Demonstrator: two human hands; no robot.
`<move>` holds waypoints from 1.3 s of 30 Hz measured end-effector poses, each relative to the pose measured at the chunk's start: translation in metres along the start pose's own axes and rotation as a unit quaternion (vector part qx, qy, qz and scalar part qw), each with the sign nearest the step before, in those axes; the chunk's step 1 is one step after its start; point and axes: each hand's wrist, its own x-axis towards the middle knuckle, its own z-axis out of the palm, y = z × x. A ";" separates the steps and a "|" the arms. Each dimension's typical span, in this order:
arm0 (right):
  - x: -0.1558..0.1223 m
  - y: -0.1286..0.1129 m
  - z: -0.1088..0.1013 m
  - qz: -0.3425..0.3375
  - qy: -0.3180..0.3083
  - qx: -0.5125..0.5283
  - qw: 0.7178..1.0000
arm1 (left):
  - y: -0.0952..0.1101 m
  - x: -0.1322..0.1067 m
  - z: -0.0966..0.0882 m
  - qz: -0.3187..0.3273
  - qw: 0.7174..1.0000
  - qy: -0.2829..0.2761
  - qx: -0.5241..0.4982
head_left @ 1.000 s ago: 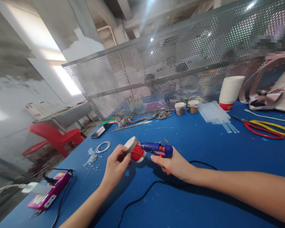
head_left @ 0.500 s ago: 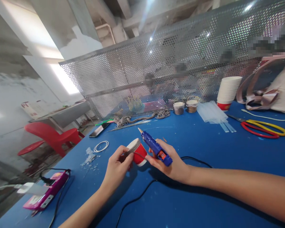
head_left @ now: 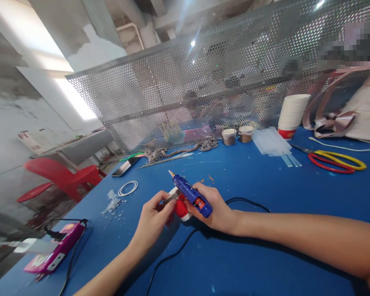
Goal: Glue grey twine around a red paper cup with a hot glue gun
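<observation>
Glue gun (head_left: 191, 196) and red cup (head_left: 180, 209) above blue table (head_left: 280, 185), perforated screen (head_left: 160, 98) behind.

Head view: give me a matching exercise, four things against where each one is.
1 blue plastic glue gun
2 small red paper cup
3 tall stack of white paper cups
4 magenta power strip

A near left edge of the blue table
B gripped in the right hand
C held by the left hand
D far side, by the perforated metal screen

Pairs: 1-B, 2-C, 3-D, 4-A
</observation>
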 end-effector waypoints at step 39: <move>0.009 -0.001 -0.007 0.013 0.016 0.001 1.000 | -0.016 0.005 -0.011 0.017 0.998 -0.060 -0.021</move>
